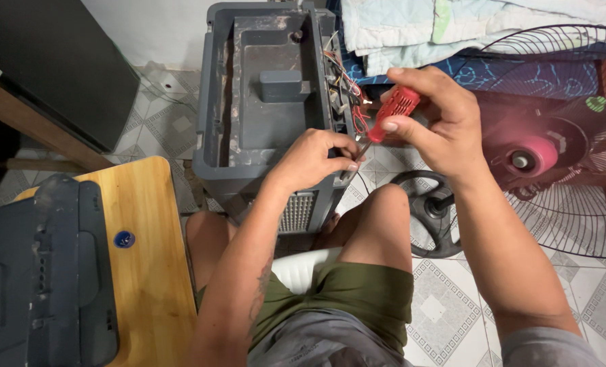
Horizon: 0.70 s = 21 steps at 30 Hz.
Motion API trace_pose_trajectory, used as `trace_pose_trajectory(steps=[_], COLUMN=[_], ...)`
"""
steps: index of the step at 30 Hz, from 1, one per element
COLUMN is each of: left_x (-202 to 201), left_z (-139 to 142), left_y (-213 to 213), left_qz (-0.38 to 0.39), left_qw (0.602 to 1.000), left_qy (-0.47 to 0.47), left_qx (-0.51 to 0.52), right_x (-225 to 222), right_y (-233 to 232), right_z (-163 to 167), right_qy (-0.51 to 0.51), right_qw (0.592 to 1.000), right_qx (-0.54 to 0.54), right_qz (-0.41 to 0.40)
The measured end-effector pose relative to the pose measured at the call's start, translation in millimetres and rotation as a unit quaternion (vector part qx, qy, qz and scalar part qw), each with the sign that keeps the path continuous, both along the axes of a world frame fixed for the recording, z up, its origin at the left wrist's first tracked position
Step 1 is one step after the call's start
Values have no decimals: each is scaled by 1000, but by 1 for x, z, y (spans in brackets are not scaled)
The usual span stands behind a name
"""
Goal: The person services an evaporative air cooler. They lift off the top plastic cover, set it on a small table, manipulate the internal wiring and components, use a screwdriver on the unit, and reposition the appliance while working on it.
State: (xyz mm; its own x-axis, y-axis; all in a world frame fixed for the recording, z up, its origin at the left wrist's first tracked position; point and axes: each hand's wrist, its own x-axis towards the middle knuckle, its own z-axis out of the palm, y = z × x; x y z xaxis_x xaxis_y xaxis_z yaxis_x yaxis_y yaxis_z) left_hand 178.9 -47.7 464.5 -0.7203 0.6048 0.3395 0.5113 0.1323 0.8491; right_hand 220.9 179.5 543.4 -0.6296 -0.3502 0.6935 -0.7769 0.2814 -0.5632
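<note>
landmark: the grey plastic housing (269,102), standing open-topped on the tiled floor right in front of the person's knees

screwdriver: red-handled one (392,112), sitting just off the housing's right wall, next to the bundle of wires (343,85) spilling out there

long axis: it's slanting, handle up and away from the housing, shaft (360,148) running down and in toward the housing's front right corner

tip: looks like it's ending right at that corner, but the left fingers are covering the spot so I can't really see what it's touching

right hand (439,122): curled round the red handle, fingers and thumb closed on it, hanging just outside the housing's right wall

left hand (313,158): resting against the housing's front right corner, fingertips pinched together around the lower end of the shaft, seems to be steadying it

which hand is nearer: left one is basically on the housing, right one is a bit out from it

other stuff: a dark grey panel (41,272) is lying on a wooden worktop (150,251) off the housing's left side, and a fan (554,156) with its wire cage is lying on the floor off the right side
</note>
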Motion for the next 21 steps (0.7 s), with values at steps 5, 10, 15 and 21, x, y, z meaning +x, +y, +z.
trace_pose_trajectory(steps=[5,10,15,21], left_x=[0,1,1,1], left_z=[-1,0,1,0], left_y=[0,0,1,0], left_qz=[-16,3,14,9], left_qw=[999,1000,1000,1000], left_qy=[-15,-12,-19,-23], left_qx=[25,8,-3,15], right_x=[3,0,-3,-1], right_y=[-1,-1,0,-7], right_z=[4,5,4,15], right_qy=[18,-4,10,-11], right_qw=[999,1000,1000,999], right_qx=[23,3,14,0], right_qz=[-20,10,-2,45])
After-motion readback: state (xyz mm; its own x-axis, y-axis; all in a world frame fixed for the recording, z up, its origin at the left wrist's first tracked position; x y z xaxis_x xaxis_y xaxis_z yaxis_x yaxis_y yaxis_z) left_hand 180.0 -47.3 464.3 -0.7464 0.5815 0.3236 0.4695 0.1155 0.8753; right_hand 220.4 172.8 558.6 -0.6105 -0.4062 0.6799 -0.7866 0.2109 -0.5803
